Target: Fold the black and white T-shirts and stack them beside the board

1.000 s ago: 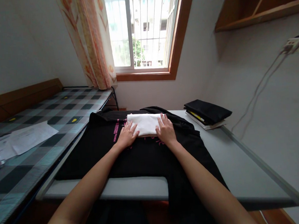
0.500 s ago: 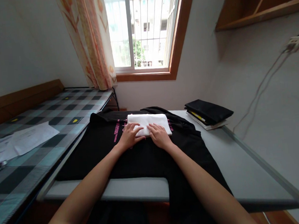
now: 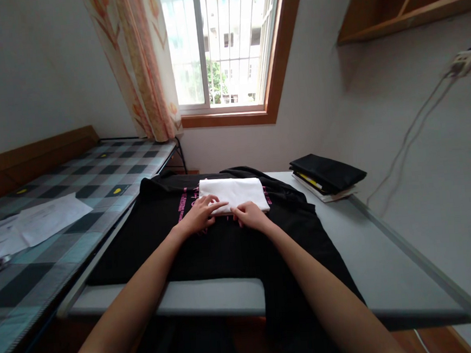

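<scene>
White cloth [image 3: 236, 190] lies long axis sideways, left hand [image 3: 198, 215] fingers apart, right hand [image 3: 251, 215] unclear.

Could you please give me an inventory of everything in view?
Table: one, pale grey, centre to right
Black garment: one, black with pink print, on the table
White cloth: one, white, folded, on the black garment
Stack: one, black item over papers, table's far right
Mattress: one, checked black, grey and bluish, left
Headboard: one, brown, far left
Loose papers: at least two, white, on the mattress
Window: one, brown frame, ahead
Curtain: one, cream and orange, left of the window
Shelf: one, brown, upper right
Cables: two, greyish, right wall
Left hand: one, bare, at the white cloth
Right hand: one, bare, at its near edge
</scene>
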`<action>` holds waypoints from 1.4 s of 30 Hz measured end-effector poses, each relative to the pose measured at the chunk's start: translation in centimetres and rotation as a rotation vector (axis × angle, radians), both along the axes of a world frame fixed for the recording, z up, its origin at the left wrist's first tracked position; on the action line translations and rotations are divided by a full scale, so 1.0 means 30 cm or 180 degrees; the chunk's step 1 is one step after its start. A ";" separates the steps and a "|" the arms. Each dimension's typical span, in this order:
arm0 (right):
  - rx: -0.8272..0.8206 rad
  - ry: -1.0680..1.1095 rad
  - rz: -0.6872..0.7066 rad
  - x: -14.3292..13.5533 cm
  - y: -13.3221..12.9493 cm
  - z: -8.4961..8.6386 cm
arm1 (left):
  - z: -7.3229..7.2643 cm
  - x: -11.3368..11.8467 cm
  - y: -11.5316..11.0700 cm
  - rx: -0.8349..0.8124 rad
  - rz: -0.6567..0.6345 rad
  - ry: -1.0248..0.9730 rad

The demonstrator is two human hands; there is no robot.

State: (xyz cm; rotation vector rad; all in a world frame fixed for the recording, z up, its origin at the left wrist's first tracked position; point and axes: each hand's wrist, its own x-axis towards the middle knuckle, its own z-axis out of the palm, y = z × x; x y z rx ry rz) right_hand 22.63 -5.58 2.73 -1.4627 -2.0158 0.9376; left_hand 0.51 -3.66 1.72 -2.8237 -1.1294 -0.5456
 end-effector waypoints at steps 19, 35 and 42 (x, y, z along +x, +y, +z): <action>-0.2495 0.2572 -0.0266 -0.051 -0.035 0.024 | 0.008 0.063 -0.006 0.0701 0.0537 -0.0455; -0.0500 0.2438 -0.1830 -0.002 0.068 -0.024 | 0.050 0.079 -0.081 0.0485 0.0418 -0.1725; -0.0197 0.0854 -0.1240 0.266 0.164 0.261 | 0.004 0.031 -0.001 0.0023 0.0660 -0.1897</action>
